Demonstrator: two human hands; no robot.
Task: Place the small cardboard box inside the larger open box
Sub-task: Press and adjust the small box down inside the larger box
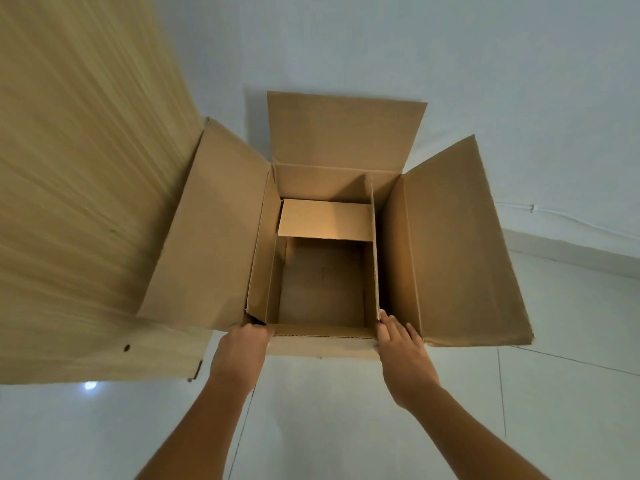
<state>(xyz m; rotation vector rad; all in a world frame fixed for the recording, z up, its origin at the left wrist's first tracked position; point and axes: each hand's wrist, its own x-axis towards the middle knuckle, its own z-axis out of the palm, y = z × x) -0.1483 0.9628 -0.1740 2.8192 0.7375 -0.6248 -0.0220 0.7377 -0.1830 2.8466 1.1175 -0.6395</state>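
While both hands gripped the near corners of the small cardboard box (pixel 322 292), it sat low within the larger open box (pixel 446 244), its own flaps up and its brown floor visible. The left hand (pixel 242 351) was curled over the near-left corner, fingers hidden behind the rim, so how tightly it clenched could not be told; it clearly had hold of the small box. The right hand (pixel 401 351) lay against the near-right corner, fingers extended along the flap, pressing rather than pinching. The big box stood on a pale tiled floor (pixel 346 427) beside a wood-grain panel (pixel 76 202), all four outer flaps splayed.

The lowering looked nearly complete. To finish it well, the box probably needed easing down level, both corners sinking together, so that it would not wedge against the left wall. A gap showed on the right, so sliding it sideways there seemed possible. The fingers ought to slip out only once it rested flat.
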